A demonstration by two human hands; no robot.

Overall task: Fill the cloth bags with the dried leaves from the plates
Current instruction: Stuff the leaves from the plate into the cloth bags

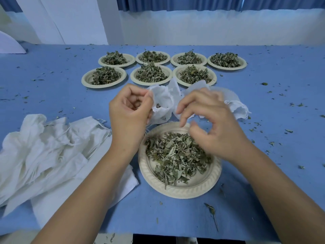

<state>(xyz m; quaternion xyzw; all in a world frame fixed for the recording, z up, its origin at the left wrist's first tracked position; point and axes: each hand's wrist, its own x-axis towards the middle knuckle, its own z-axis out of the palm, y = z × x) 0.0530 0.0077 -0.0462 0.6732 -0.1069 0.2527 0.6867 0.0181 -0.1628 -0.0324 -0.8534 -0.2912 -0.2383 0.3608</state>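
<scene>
left hand (130, 111): pinches the rim of the bag (163, 99), holding it open just beyond the plate (182, 191)
right hand (213, 125): fingers curled over the plate's far edge; blurred, can't tell if it holds anything
leaves (175, 155): piled on the plate
far plates (150, 84): seven, heaped
spare bags (44, 147): near left on the counter (263, 81)

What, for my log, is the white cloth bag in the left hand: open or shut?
Open: the left hand pinches the white cloth bag; its mouth gapes, leaves inside.
</scene>
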